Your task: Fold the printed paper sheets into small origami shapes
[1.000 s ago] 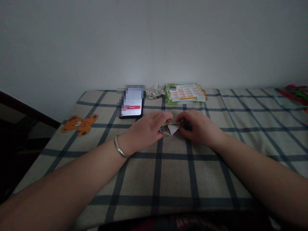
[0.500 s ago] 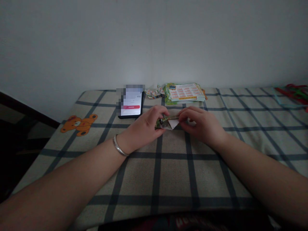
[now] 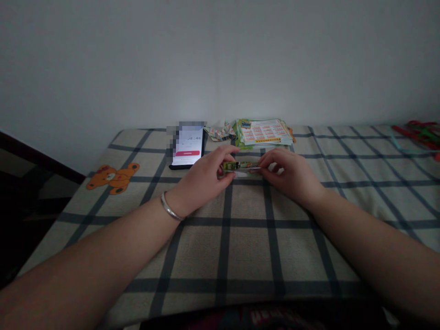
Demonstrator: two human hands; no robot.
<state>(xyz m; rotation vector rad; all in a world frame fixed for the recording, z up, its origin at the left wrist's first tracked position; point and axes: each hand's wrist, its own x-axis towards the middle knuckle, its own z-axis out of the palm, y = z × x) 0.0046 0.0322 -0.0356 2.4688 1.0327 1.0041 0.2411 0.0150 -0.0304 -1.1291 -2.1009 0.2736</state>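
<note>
A small folded piece of printed paper, green and white, is held level between my two hands, low over the checked tablecloth. My left hand, with a silver bangle at the wrist, grips its left end between thumb and fingers. At the right end, my right hand pinches the paper with thumb and fingertips. My fingers cover both ends of it. Just beyond my hands lie a stack of printed sheets and a folded paper piece with pointed corners.
A phone with its screen lit lies behind my left hand. An orange bear figure is on the cloth at the left. Red and green strips lie at the far right. The checked tablecloth runs back to a pale wall.
The paper has turned from an opened, angled shape with a white flap showing to a narrow, level strip. My right hand has shifted slightly; the other things stay put.
</note>
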